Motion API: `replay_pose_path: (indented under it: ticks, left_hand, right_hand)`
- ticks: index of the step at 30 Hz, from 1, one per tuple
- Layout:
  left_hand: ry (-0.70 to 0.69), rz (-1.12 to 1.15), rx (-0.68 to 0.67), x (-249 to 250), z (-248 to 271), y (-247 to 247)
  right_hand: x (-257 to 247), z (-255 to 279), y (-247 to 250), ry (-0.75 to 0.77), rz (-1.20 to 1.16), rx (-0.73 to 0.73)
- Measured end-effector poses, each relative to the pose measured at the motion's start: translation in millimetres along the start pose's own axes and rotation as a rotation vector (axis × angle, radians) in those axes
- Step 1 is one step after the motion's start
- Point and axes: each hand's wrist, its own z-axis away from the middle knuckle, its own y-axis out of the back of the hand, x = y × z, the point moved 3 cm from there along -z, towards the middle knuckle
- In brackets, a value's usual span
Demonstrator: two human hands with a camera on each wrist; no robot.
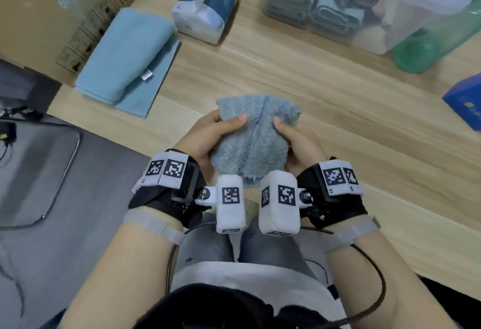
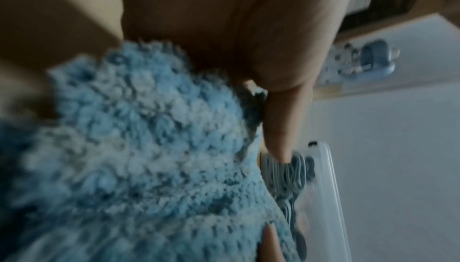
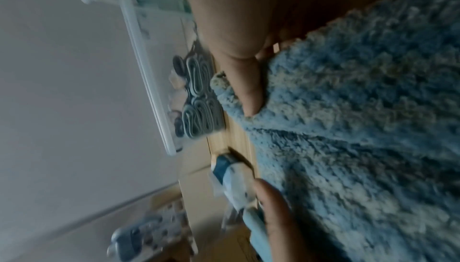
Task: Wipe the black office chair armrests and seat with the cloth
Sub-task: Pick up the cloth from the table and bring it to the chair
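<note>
Both hands hold a fluffy blue-grey cloth (image 1: 251, 141) in front of the person, just over the near edge of a wooden table (image 1: 325, 89). The left hand (image 1: 208, 133) grips the cloth's left side, with the thumb on top and the fingers curled under it. The right hand (image 1: 299, 144) grips the right side the same way, with its thumb pressed on the top. The cloth is bunched up between the 2 hands, with a fold down its middle, and its lower edge hangs down toward the wrists.

In the left wrist view the cloth (image 2: 139, 158) fills most of the picture, and a thumb (image 2: 281, 128) lies along its edge. In the right wrist view the cloth (image 3: 361, 128) is also very close, and a thumb (image 3: 248, 89) presses into it.

On the table, a light blue folded towel (image 1: 127, 58) lies to the left, against a brown cardboard box (image 1: 52, 8). A white and blue pack of tissues (image 1: 205, 3) sits behind the cloth. A clear plastic bin (image 1: 364, 3) full of rolled cloths sits at the back right. A green bottle (image 1: 437, 42) lies beside the bin, and a blue box (image 1: 466, 102) is at the right edge.

The black office chair does not show clearly in any view.
</note>
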Motion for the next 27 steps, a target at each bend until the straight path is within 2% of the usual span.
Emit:
replay_pose_path:
  ticks: [6, 14, 20, 24, 27]
  left_hand:
    - [-0.125, 0.200, 0.261, -33, 41, 61]
    - [-0.247, 0.607, 0.621, -116, 143, 152]
    - [-0.301, 0.971, 0.763, -203, 233, 206]
    - [-0.371, 1.085, 0.806, -253, 288, 240]
    - [-0.415, 1.177, 0.880, -284, 318, 260]
  right_hand:
    - [32, 3, -48, -0.238, 0.077, -0.292]
    - [124, 50, -148, -0.378, 0.526, -0.616]
    - [232, 116, -202, -0.490, 0.827, -0.740]
    - [298, 161, -228, -0.563, 0.979, -0.822]
    - [340, 183, -245, -0.596, 1.098, -0.827]
